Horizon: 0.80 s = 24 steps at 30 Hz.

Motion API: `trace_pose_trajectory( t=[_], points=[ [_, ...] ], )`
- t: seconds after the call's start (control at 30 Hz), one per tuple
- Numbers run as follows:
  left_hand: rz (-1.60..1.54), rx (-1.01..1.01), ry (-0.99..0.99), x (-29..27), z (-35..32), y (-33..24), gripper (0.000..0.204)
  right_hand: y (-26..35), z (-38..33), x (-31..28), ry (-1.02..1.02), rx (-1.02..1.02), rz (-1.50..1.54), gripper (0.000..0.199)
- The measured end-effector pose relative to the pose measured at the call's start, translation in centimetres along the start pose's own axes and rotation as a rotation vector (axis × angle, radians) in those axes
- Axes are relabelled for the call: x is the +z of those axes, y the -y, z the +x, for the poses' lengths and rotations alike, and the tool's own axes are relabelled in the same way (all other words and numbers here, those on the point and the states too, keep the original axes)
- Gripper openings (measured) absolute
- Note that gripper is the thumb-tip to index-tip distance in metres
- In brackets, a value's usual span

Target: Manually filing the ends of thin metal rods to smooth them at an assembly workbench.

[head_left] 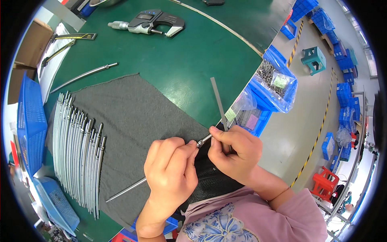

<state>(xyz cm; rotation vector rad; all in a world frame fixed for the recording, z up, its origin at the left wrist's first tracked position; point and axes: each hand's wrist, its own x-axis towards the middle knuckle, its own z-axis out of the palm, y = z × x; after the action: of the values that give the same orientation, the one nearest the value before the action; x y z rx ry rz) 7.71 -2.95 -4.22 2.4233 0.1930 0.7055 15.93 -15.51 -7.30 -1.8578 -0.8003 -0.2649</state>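
Observation:
A thin steel rod (127, 189) runs slantwise in front of me, its stepped end at the upper right. My left hand (171, 169) is closed around it just below the collar. At the tip, the fingers of my right hand (238, 155) pinch the rod's end. A flat grey metal strip (218, 99), like a thin file, sticks up from the right hand; its lower end is hidden by the fingers. Under the left hand lies a dark grey cloth (133, 109), with a row of similar rods (78, 149) side by side on its left part.
A digital micrometer (151, 23) lies at the back of the green table (193, 56). One rod (86, 74) rests beyond the cloth. Blue baskets (32, 125) stand at left. Right of the table edge are blue bins (264, 121) with metal parts; stools (313, 60) stand on the floor.

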Motion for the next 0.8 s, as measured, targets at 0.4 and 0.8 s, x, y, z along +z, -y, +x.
trace_pose_trajectory(
  t=[0.4, 0.8],
  points=[
    [0.020, 0.016, 0.010, -0.2, 0.3, -0.1, 0.019, -2.0, 3.2, -2.4, 0.365, -0.263, -0.045, 0.023],
    [-0.065, -0.059, -0.019, -4.0, 0.7, -3.1, 0.021, -1.3, 5.8, -5.8, 0.344, 0.038, 0.238, 0.007]
  ],
)
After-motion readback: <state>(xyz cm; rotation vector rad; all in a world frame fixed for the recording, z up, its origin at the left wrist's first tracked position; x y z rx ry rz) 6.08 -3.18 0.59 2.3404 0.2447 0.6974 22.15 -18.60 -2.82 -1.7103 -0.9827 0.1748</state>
